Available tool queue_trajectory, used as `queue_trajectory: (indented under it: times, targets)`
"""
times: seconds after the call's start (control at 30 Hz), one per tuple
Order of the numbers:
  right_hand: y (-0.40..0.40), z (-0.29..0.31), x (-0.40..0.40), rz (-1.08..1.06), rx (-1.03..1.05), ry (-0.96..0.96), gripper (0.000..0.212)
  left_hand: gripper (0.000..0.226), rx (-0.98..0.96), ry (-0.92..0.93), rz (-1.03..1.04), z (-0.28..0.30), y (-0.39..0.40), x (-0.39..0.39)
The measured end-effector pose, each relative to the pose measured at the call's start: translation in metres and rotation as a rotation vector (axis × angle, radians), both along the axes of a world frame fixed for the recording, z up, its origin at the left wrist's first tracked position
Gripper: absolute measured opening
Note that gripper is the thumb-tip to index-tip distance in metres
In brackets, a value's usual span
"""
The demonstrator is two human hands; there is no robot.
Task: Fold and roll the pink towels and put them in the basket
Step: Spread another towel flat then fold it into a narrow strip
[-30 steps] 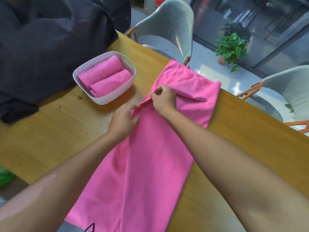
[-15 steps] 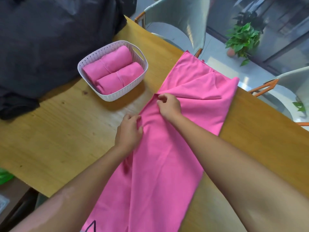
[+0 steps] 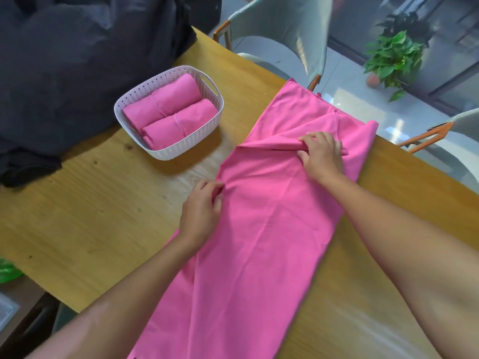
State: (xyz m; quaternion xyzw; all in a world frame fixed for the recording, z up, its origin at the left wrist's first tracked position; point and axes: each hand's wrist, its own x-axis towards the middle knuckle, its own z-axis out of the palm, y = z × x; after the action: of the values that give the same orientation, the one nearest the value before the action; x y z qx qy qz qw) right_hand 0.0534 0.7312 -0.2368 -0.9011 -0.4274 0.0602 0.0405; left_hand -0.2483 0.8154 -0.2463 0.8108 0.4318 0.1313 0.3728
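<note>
A long pink towel [image 3: 259, 242] lies across the wooden table [image 3: 90, 216], running from the near edge to the far edge. My left hand [image 3: 202, 208] pinches the towel's left edge about halfway along. My right hand [image 3: 321, 156] grips a raised fold of the towel near its far end, with the cloth bunched under the fingers. A white perforated basket [image 3: 178, 149] stands to the left of the towel and holds two rolled pink towels [image 3: 168, 112] side by side.
A heap of dark cloth [image 3: 77, 60] covers the table's far left corner. Two grey chairs [image 3: 285, 29] stand beyond the far edge, with a potted plant [image 3: 394, 55] on the floor behind them. Something green [image 3: 7, 270] lies below the table's left edge.
My right hand has moved to the right along the towel, dragging the fold with it. My left hand has stayed on the left edge. The camera has shifted slightly.
</note>
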Motion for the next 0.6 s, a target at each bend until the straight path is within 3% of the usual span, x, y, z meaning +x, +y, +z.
queue_trajectory:
  times: [0.13, 0.33, 0.6]
  targets:
    - [0.006, -0.005, 0.019, -0.089, 0.102, 0.025, 0.017, 0.029, 0.006, -0.043, 0.000, -0.002, 0.001, -0.005]
    - [0.024, 0.007, 0.031, -0.014, 0.094, -0.067, 0.017, 0.032, -0.110, -0.015, -0.039, 0.001, 0.007, -0.011]
    - [0.055, 0.022, 0.052, 0.127, 0.021, -0.200, 0.025, 0.036, -0.071, 0.024, -0.054, -0.001, 0.004, -0.013]
